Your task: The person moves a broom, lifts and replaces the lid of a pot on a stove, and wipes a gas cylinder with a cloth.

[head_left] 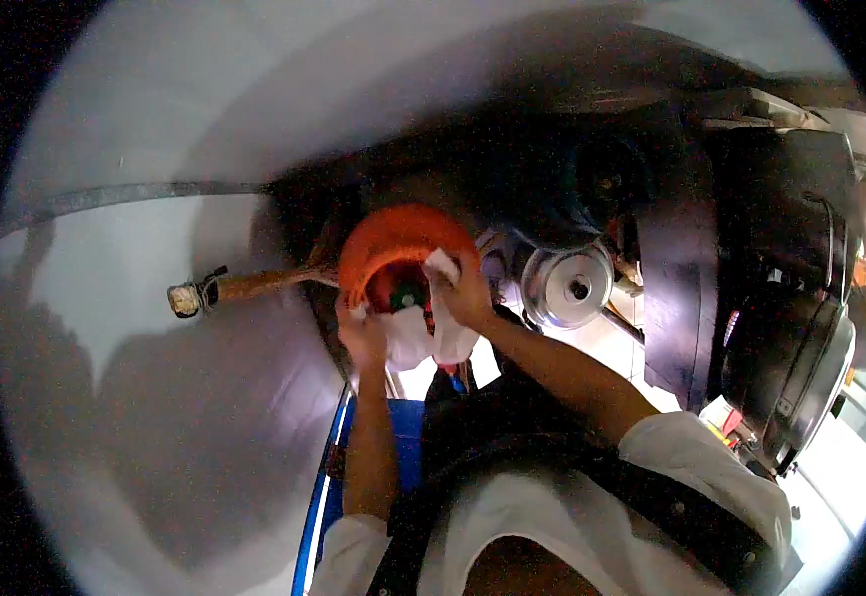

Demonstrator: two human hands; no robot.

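Note:
A round orange vessel (408, 228), shaped like a gas cylinder top, stands in front of me with a dark opening facing me. Inside the opening a small green and grey fitting (408, 299) shows. A white cloth (408, 338) hangs across the near rim. My left hand (360, 336) is closed at the left of the opening, with a bit of white between its fingers. At the right side my right hand (465, 295) is wrapped round a bunched part of the cloth, whose end sticks up above the fingers. Both hands are close to the orange rim.
A wooden-handled pole (254, 285) juts out to the left. Right of the vessel lies a shiny round metal lid (567, 286). Farther right stand dark cabinets (786, 219). A pale wall (175, 427) is on my left, with a blue panel (405, 437) below.

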